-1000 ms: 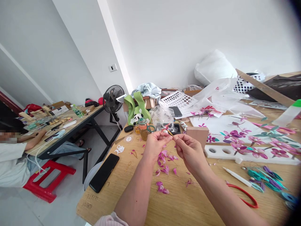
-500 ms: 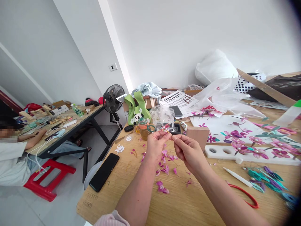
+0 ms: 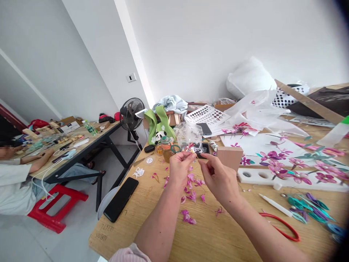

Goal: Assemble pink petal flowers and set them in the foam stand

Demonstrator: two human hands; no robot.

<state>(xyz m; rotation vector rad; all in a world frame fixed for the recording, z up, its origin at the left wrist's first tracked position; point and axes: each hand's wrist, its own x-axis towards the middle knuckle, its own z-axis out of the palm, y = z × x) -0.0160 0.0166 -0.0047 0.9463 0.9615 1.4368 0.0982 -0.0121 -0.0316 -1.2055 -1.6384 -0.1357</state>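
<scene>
My left hand (image 3: 180, 168) is closed in a pinch on a small pink and red flower piece (image 3: 190, 146) above the wooden table. Close by on its right, my right hand (image 3: 219, 176) has its index finger bent toward the left fingertips; whether anything thin is between its fingers is too small to tell. Loose magenta petals (image 3: 192, 196) lie on the wood below both hands. A wooden block (image 3: 229, 158) stands just behind my right hand.
A black phone (image 3: 121, 199) lies at the table's left edge, and a lidded jar (image 3: 166, 148) stands beyond my left hand. Finished flowers (image 3: 276, 165), a white pen (image 3: 275, 204) and a red-handled tool (image 3: 286, 227) are at right. A person sits at another table on the left.
My right hand has shifted slightly, with its wrist raised and its index finger more bent. Its fingertips are now a little apart from my left hand, which has barely moved.
</scene>
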